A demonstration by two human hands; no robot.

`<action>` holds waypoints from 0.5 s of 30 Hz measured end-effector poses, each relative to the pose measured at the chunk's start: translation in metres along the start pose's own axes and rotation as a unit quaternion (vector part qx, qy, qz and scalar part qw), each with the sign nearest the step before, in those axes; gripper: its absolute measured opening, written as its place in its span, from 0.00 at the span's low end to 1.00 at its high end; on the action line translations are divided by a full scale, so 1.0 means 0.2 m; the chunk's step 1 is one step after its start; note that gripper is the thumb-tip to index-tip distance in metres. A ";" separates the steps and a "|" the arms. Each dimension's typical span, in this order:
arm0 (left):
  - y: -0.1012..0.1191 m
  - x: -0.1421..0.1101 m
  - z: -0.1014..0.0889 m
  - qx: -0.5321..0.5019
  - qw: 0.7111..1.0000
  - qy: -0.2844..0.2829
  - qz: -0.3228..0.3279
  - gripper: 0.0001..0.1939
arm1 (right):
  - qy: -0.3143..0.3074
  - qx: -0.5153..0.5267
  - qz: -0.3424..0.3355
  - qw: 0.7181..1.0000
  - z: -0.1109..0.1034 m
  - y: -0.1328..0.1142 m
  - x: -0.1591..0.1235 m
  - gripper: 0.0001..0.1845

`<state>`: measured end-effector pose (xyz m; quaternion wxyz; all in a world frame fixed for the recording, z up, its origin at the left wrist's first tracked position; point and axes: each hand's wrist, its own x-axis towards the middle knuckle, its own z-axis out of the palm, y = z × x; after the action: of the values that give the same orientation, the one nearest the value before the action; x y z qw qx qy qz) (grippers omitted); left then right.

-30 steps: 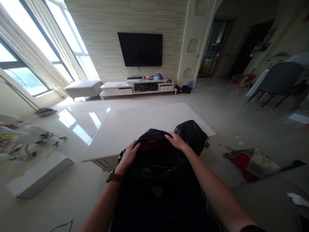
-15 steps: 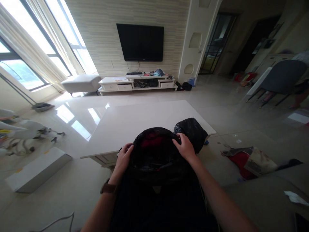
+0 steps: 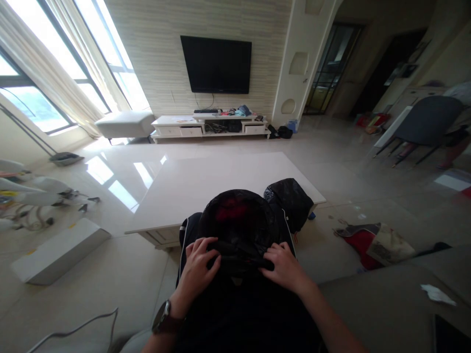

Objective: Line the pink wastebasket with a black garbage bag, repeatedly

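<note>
A black plastic bag [image 3: 239,225] with something red [image 3: 228,213] showing inside sits on my lap. My left hand [image 3: 200,267] and my right hand [image 3: 285,267] both grip the near edge of the bag's mouth, fingers curled over the rim. A watch is on my left wrist. A second crumpled black bag [image 3: 292,201] lies on the near right corner of the white low table [image 3: 206,184], just beyond the first bag.
A TV [image 3: 216,63] hangs above a white cabinet [image 3: 209,128]. A white box [image 3: 59,250] and a cable lie on the floor at left, red and patterned cloth [image 3: 375,242] at right. A grey sofa seat [image 3: 397,309] holds white paper. A dark chair [image 3: 423,122] stands far right.
Both hands have slid from the far sides of the bag's mouth to its near edge, closer to my body, and now curl around the rim.
</note>
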<state>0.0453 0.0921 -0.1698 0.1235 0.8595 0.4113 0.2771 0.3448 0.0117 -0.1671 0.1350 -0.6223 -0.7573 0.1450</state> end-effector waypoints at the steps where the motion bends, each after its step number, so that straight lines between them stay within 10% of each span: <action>1: 0.02 -0.03 0.00 0.010 1.000 -0.024 -0.004 0.13 | -0.007 -0.011 0.014 1.000 -0.01 -0.01 0.00 0.14; 10: 0.04 -0.21 0.14 -0.086 0.975 -0.073 -0.191 0.21 | -0.012 -0.019 0.122 0.992 0.04 -0.08 0.01 0.30; 15: 0.01 -0.17 0.20 -0.345 0.854 -0.009 -0.390 0.25 | 0.017 0.016 0.122 0.992 0.09 -0.06 0.00 0.23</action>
<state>0.0522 0.0653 -0.2156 0.5141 0.5334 0.5892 0.3224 0.3270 0.0086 -0.1782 0.1392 -0.7102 -0.6709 0.1619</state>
